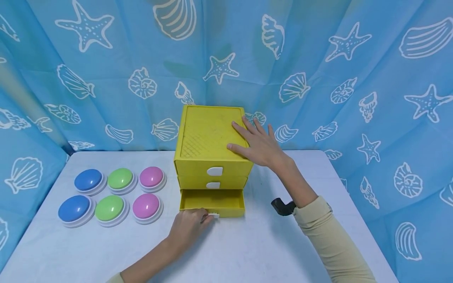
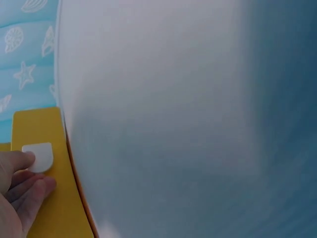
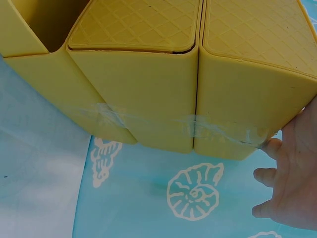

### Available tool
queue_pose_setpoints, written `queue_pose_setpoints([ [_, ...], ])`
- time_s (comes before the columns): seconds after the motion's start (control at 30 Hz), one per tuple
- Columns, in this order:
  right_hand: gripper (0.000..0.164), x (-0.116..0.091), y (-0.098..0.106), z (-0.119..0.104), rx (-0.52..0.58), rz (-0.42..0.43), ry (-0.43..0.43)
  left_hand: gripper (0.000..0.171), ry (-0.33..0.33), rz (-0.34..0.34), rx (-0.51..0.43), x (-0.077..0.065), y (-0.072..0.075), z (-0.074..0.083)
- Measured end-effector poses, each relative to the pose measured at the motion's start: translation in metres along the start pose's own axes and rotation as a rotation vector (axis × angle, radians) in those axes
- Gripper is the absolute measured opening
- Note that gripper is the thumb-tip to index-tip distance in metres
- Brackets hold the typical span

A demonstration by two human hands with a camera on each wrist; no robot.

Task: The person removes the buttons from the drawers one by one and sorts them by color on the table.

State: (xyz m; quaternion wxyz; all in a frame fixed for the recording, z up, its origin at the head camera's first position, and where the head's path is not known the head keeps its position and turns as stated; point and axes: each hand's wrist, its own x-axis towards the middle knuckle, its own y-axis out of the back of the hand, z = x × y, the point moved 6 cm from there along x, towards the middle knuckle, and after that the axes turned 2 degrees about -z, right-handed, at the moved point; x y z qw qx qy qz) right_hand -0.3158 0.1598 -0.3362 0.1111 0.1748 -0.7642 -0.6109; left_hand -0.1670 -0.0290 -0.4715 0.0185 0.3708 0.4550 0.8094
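A yellow three-drawer cabinet stands on the table, its bottom drawer pulled out and the upper two closed. At the front of that drawer, my left hand pinches the white handle. In the left wrist view the thumb lies on the handle, with the fingers bent below it. My right hand rests spread over the right edge of the cabinet top, fingers straight. The right wrist view shows this hand at the cabinet's side, where clear tape runs across the stacked units.
Left of the cabinet, two rows of dome buttons on white bases include a blue one, a green one and a pink one. A black curved object lies near the right forearm. Blue seashell curtains hang behind the white table.
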Motion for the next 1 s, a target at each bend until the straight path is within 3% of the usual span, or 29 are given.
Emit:
queue_pose_setpoints([
  [0.4,0.080,0.000,0.001,-0.001,0.004,0.006,0.009,0.019,0.070,-0.010,-0.049,0.027,-0.014,-0.027],
  [0.7,0.080,-0.001,0.000,-0.001,0.010,-0.001,0.002,0.019,0.102,-0.023,-0.078,0.033,-0.016,-0.035],
  [0.87,0.078,-0.002,0.000,0.004,0.019,0.006,0.008,0.023,0.088,-0.059,-0.082,0.033,-0.015,-0.034],
  [1.0,0.076,-0.005,0.000,0.008,0.042,0.020,0.016,0.015,0.100,-0.126,-0.070,0.035,-0.006,-0.033],
])
